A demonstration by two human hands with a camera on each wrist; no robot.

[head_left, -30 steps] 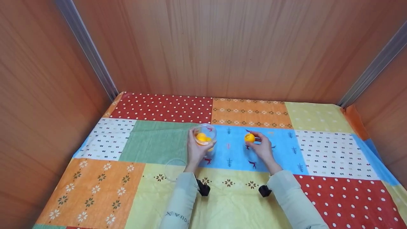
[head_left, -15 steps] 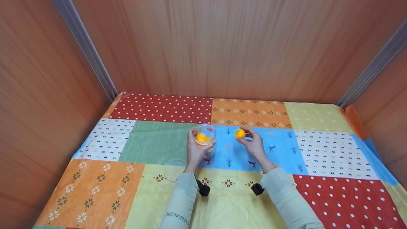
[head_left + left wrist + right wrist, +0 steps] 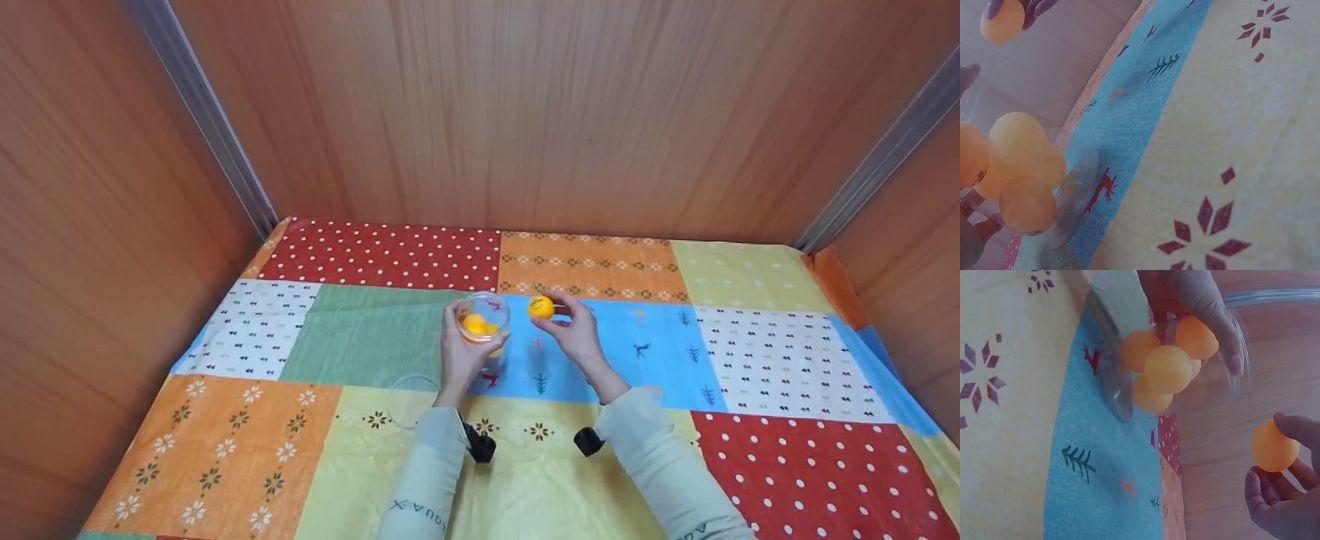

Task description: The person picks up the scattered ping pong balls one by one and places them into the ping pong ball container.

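Observation:
My left hand grips a clear plastic jar around its side, thumb near the rim. Inside it lie several orange ping-pong balls, heaped toward the bottom. To the right of the jar, my right hand pinches one more orange ping-pong ball between thumb and fingers. Dark print shows on this ball in the head view. The right wrist view has the held ball level with the jar's mouth or a little above, apart from the rim.
A thin clear round lid lies on the patchwork cloth, left of my left wrist. Wood-grain panels stand behind the table and along both sides. A black wrist mount sits under each sleeve.
My right hand has moved left and slightly away from me with the ping-pong ball, nearing the jar. The left hand and the jar have stayed put.

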